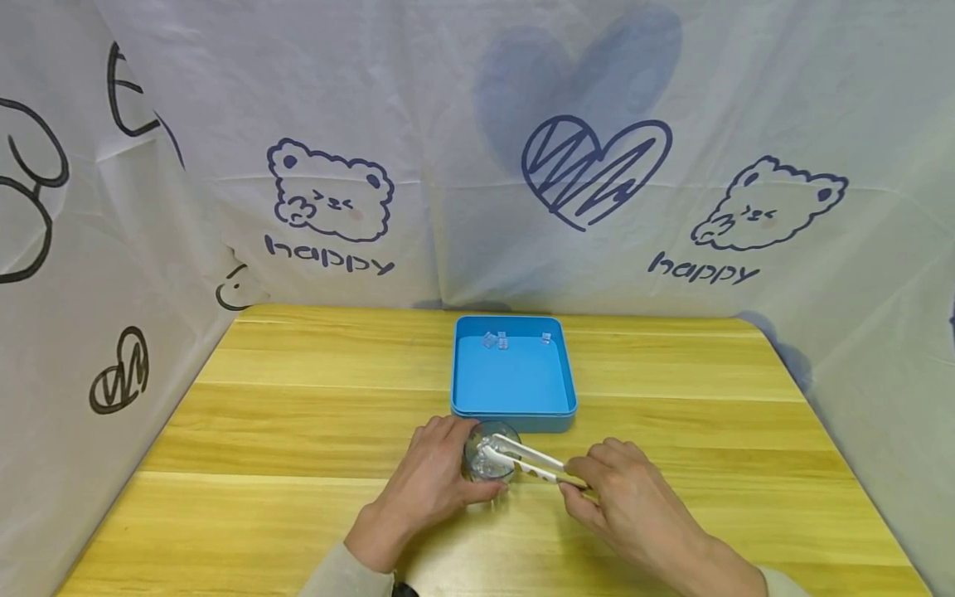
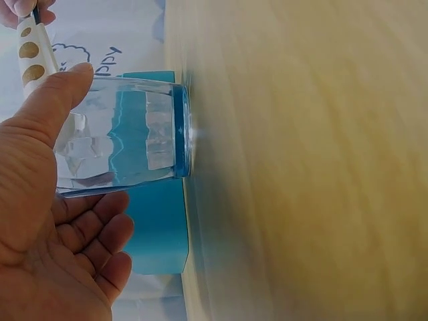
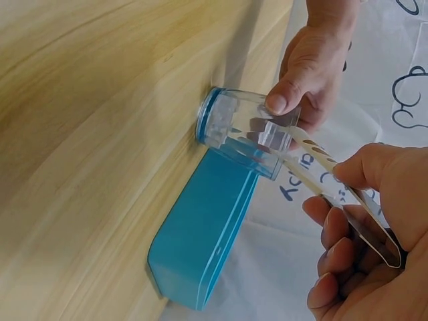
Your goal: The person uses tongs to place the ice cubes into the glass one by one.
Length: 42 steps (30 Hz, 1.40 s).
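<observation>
A clear glass cup (image 1: pixel 487 471) with a bluish base stands upright on the table. My left hand (image 1: pixel 429 474) holds its side, the thumb on the near side and the fingers on the far side. Clear cube-like pieces (image 3: pixel 221 119) lie inside the cup. White-tipped metal tongs (image 1: pixel 534 453) are pinched between the thumb and fingers of my right hand (image 1: pixel 632 500). The tongs' tips reach in through the cup's mouth, close to a clear piece (image 3: pixel 273 135); whether they grip it I cannot tell.
Right behind the cup sits a blue square tray (image 1: pixel 515 385). Several small clear cubes (image 1: pixel 501 341) lie along its far side. The wooden table (image 1: pixel 298 431) ends at a white printed cloth (image 1: pixel 462 166) at the back and sides.
</observation>
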### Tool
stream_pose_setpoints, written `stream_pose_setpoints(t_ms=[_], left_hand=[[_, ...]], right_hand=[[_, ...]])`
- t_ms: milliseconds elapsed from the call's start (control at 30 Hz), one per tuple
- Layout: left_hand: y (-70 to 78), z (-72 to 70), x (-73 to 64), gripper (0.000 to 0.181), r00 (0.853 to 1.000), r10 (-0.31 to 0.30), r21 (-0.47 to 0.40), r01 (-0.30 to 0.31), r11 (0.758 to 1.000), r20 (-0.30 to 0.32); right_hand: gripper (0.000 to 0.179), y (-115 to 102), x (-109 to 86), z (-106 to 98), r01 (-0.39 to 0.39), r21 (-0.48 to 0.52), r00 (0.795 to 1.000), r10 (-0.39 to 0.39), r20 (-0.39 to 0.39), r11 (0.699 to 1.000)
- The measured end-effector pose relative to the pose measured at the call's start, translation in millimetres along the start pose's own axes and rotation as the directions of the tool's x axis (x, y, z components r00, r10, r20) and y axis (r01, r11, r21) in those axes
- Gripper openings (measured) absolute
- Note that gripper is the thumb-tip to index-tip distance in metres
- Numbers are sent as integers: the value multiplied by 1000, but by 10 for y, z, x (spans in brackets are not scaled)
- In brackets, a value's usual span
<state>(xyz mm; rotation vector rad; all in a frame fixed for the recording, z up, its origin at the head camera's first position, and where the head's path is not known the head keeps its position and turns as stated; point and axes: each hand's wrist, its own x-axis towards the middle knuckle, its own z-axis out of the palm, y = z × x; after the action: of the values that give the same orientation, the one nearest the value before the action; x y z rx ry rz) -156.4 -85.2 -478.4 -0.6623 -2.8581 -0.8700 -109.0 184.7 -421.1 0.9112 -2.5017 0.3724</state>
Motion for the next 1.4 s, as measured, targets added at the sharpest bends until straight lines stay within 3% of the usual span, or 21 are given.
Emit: stream_pose_setpoints(t_ms=[1067,1400], left_hand=[[-7,1,6,76,1000,2,-2,-2,1000,0],[-4,-2,7,85,1000,-21,-20,21,1000,17]], right_hand=[[11,41,31,12,-9,47,998,12,-66,999],[6,190,160,-30,-101,38,992,104,-77,994]])
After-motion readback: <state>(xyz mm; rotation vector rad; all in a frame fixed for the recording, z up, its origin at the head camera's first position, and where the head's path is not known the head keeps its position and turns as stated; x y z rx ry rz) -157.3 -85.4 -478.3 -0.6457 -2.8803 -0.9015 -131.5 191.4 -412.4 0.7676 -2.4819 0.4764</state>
